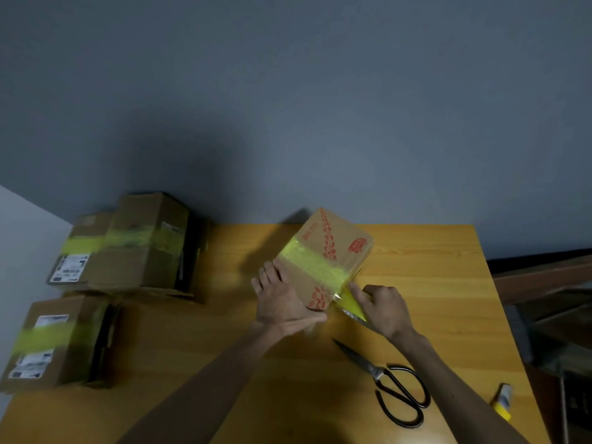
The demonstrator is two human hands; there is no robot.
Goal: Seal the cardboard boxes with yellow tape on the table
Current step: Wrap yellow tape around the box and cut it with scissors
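Box (339,238) sat tilted mid-counter (432,283), yellow tape (315,264) stretched across it. Left hand (282,302) pressed it with straight fingers (272,274); right hand (386,310) gripped the roll (351,303) just beside it.

**Dim, smeared, bowed at the edges**

Low, warm light falls on the wooden table (432,283); a dark shadow lies behind the printed box (336,238). Taped boxes (128,245) at left smear with motion blur (labels unreadable); wide-angle distortion bows the edges.
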